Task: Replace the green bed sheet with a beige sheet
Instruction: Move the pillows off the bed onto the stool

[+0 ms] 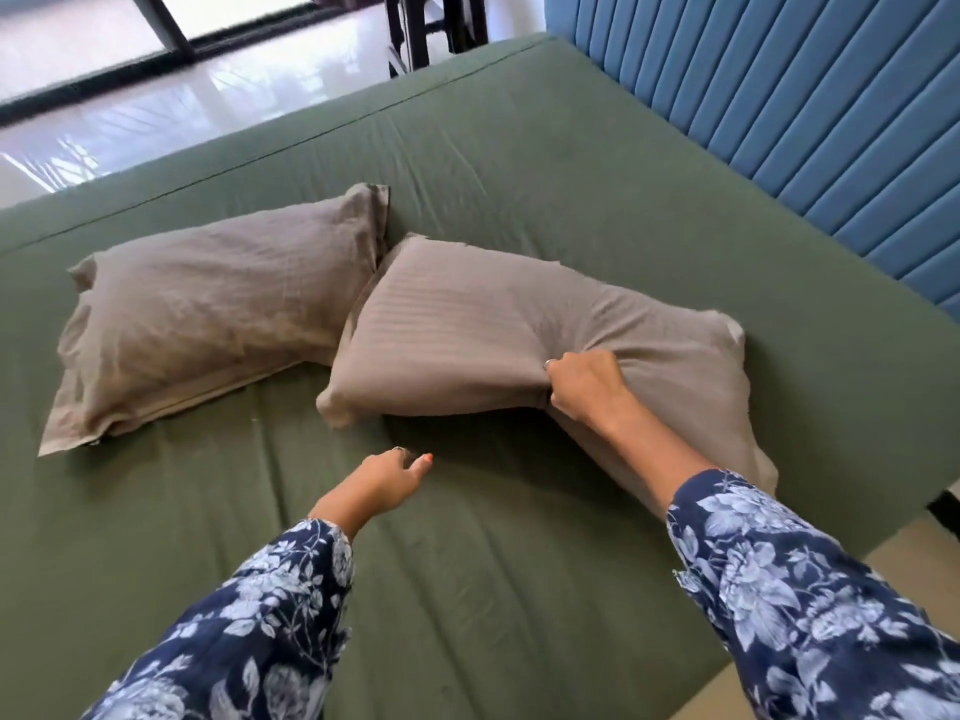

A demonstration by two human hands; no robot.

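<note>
Blue padded headboard (779, 111) runs along the bed's far right edge, and glossy floor (171, 106) shows past the far left edge. On the bed the green sheet (519, 174) is still spread and fitted over the whole mattress, creased toward the middle. Two taupe pillows lie on it: the left pillow (208, 298) rests flat near the left edge, and the right pillow (493, 330) sits mid-bed, its far corner touching the first. The right hand (584, 384) has its fingers clamped on a bunch of the right pillow's near edge, which is raised off the sheet. The left hand (387, 478) hovers just above the sheet with loosely curled fingers, holding nothing, close to that pillow's near corner. No beige sheet is in view. This looks like the clearing step: pillows must go before the sheet can be stripped. The next move likely calls for lifting the gripped pillow off the bed, perhaps with the left hand's help, then removing the other.
</note>
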